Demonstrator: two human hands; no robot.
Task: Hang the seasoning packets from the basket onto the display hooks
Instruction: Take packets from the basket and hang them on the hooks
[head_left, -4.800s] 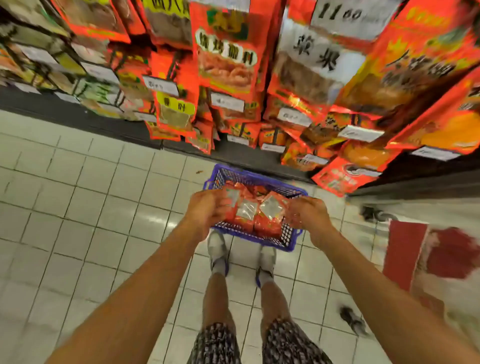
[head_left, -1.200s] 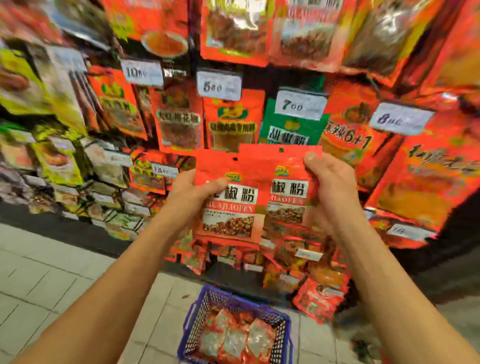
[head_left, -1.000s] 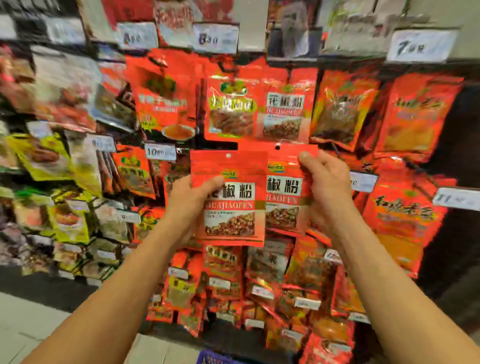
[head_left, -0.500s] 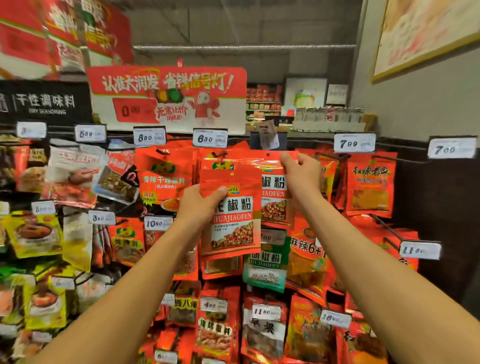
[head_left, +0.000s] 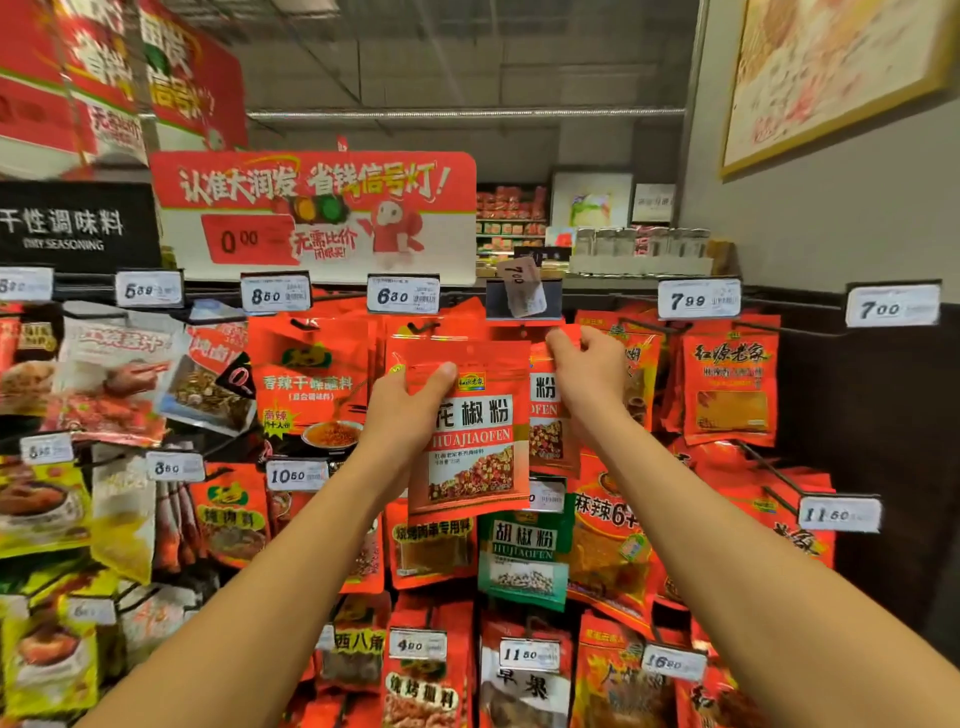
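Left hand (head_left: 410, 402) gripping a red seasoning packet (head_left: 470, 431) by its upper left edge, thumb on the front, right hand (head_left: 589, 371) pinching the top of a second red packet (head_left: 545, 415) just behind it — raised under a skewed price tag (head_left: 522, 288), hook itself hidden, both packets before the wall of hanging packets (head_left: 730, 384).

Two hands (head_left: 410, 410), two held packets (head_left: 470, 441)

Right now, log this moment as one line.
left hand: holds front Huajiaofen packet | right hand: pinches rear packet top under tilted price tag | hung: not yet
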